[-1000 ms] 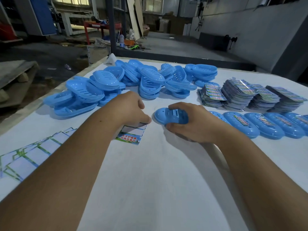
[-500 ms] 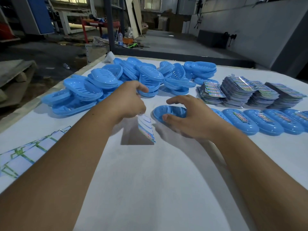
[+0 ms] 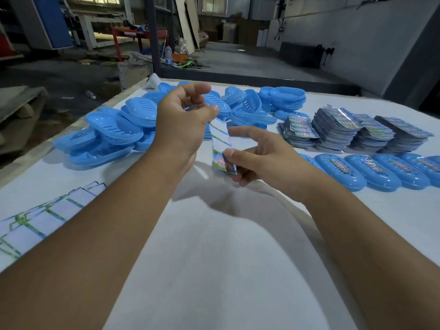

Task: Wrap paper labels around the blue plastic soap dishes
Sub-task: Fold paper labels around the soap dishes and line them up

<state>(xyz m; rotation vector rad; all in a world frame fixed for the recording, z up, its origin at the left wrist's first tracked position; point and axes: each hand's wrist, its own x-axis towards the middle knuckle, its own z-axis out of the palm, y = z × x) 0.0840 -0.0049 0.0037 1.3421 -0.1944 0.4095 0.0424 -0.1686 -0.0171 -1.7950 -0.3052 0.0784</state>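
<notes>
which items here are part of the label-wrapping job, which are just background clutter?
Job:
paper label, pinched by left hand and right hand
pile of unwrapped blue dishes
row of labelled dishes
label stacks
flat labels

Lying about:
plastic bottle
red frame
leaning boards
</notes>
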